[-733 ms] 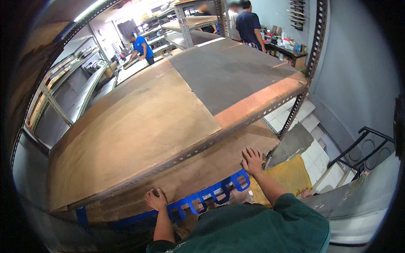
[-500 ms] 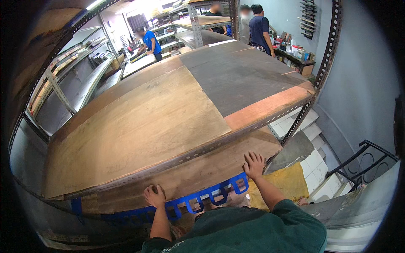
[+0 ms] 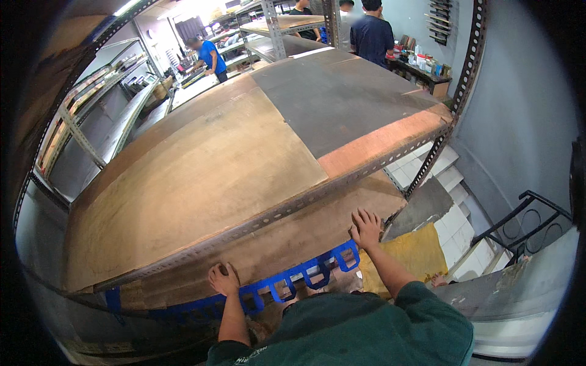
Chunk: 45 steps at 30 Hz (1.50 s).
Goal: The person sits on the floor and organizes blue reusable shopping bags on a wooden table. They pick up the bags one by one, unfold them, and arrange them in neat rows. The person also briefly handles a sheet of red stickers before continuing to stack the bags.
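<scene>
My left hand (image 3: 224, 279) rests on the lower brown board (image 3: 293, 229) near its front edge, fingers apart and slightly bent. Farther right, my right hand (image 3: 366, 227) lies spread on the same board, close to its right end. Neither hand holds anything. A row of flat blue loops (image 3: 317, 276), shaped like bag handles, sticks out along the board's front edge between and below my hands. What they belong to is hidden. Above, an upper shelf carries a light wooden board (image 3: 195, 183) and a dark grey board (image 3: 342, 91).
A perforated metal rail (image 3: 274, 213) fronts the upper shelf, with a post (image 3: 467, 73) at right. Yellow cloth (image 3: 415, 253) lies on the floor near white steps and a black railing (image 3: 525, 226). A co-worker in blue (image 3: 209, 58) and others stand beyond.
My view has shifted slightly. Both hands stay on the lower board in nearly the same spots. The co-worker in dark clothing at the back has shifted a little.
</scene>
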{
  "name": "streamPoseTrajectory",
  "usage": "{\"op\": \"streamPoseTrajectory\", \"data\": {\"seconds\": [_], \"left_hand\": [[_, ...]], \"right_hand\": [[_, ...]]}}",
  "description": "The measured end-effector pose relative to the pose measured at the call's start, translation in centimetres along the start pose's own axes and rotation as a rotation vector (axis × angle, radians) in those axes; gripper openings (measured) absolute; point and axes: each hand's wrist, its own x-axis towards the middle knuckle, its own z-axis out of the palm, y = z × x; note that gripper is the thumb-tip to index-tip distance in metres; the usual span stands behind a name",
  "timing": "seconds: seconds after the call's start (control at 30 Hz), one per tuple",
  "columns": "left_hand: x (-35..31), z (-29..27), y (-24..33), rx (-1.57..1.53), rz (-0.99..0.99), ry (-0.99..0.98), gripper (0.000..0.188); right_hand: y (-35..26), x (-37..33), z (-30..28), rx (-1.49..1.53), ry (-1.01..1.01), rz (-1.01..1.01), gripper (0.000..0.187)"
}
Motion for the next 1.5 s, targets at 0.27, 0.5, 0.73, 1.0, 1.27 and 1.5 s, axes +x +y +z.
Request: {"op": "streamPoseTrajectory", "data": {"seconds": [0.27, 0.5, 0.73, 1.0, 1.27, 1.5], "left_hand": [[-0.4, 1.2, 0.3, 0.005, 0.067, 0.011, 0.039], [-0.7, 2.7, -1.5, -0.117, 0.151, 0.009, 0.041], [-6.5, -0.9, 1.3, -0.200, 0.313, 0.217, 0.047], [-8.9, -3.2, -0.1, -0.329, 0.193, 0.239, 0.042], [-10.2, -6.4, -2.1, -0.205, 0.147, 0.235, 0.039], [-10.7, -6.6, -6.0, -0.291, 0.095, 0.240, 0.037]], "right_hand": [[5.0, 1.7, -0.3, 0.438, 0.429, 0.538, 0.022], [16.5, 5.3, -5.5, 0.832, 0.900, 0.825, 0.030], [28.3, 10.5, -11.1, 0.546, 0.843, 0.896, 0.054], [32.5, 15.5, -11.3, 0.529, 0.446, 0.998, 0.064], [34.5, 14.8, -8.0, 0.791, 0.445, 1.138, 0.072], [33.5, 13.6, -5.1, 0.204, 0.386, 1.040, 0.064]]}}
